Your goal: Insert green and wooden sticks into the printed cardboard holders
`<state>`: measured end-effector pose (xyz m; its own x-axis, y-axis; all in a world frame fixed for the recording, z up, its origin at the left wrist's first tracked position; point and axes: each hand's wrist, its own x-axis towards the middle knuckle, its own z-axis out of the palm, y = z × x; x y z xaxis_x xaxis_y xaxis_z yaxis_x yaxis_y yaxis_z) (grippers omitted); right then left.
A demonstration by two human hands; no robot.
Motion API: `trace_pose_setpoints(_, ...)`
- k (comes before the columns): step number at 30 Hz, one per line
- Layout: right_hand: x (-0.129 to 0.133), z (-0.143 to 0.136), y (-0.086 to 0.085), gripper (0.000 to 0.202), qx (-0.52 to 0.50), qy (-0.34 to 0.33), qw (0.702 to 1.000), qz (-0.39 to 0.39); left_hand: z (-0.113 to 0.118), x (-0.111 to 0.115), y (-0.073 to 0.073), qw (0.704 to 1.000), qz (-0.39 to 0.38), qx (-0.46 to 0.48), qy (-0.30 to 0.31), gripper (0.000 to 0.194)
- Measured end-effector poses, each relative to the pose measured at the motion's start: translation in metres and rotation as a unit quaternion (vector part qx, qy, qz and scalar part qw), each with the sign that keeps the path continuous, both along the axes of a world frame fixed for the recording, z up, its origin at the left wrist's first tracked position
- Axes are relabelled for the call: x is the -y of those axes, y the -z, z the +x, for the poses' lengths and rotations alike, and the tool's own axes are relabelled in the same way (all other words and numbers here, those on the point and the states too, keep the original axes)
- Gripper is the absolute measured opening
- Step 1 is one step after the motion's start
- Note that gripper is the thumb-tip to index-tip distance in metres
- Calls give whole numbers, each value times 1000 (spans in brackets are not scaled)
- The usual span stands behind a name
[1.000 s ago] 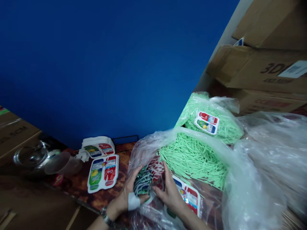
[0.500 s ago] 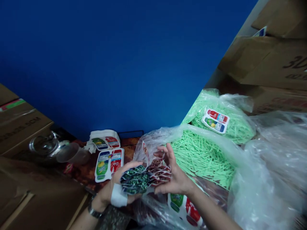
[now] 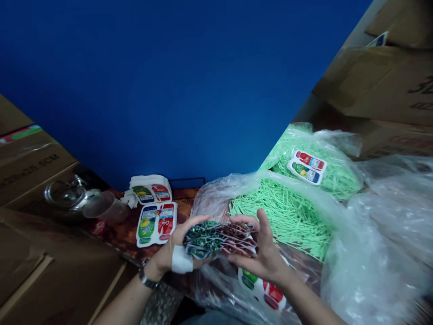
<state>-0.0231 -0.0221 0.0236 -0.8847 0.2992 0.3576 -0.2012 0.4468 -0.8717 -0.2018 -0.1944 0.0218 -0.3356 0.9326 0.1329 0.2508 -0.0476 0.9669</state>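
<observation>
Between my hands is a stack of small printed packets [image 3: 219, 241], seen edge-on, green on the left half and dark red on the right. My left hand [image 3: 174, 246], with a white wrap near the thumb and a watch on the wrist, is closed around the green end. My right hand [image 3: 267, 253] grips the red end, thumb below and fingers above. Beyond my left hand lie flat bottle-shaped packs [image 3: 156, 223] in green and red, beside a pile of similar packs [image 3: 150, 188]. Another pack [image 3: 264, 289] lies under my right forearm, partly covered.
An open plastic bag of thin green sticks [image 3: 284, 221] lies to the right. Behind it is a second bag [image 3: 341, 180] with a pack on top. A clear cup [image 3: 101, 207] and a kettle [image 3: 66, 194] stand at left. Cardboard boxes [image 3: 375, 85] flank a blue panel [image 3: 169, 90].
The raised packet at the top has come down level with the stack, which now looks flatter and more even. Both hands have shifted right in view.
</observation>
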Motion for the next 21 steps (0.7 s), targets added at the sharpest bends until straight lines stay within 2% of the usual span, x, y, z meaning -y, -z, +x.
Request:
trace_pose_setpoints(2,4,3,24,104,4,0,1000,5,2,7,21,1000,-13,-25,-2,102)
trace_pose_setpoints(4,6,6,48,115,24,2,999,24,2,16,43,999,-38,-30,6,115)
trace_pose_setpoints(6,5,7,65,123,35,7,999,37,0,23,60,997,-53,-53,10,117)
trace_pose_setpoints(9,0,5,77,122,39,5,998,58,-4,22,75,996,-63,-68,7,113)
trace_pose_setpoints(12,-6,-4,74,112,49,15,995,82,-8,8,77,997,-42,-55,-14,117)
trace_pose_setpoints(16,-4,-17,51,97,58,71,994,56,-6,-7,65,998,-31,-17,-46,105)
trace_pose_setpoints(19,3,-14,31,93,10,63,996,61,-1,0,52,998,2,-34,-59,104)
trace_pose_setpoints(21,7,-7,27,95,-17,28,997,75,2,11,50,996,15,-65,-50,111)
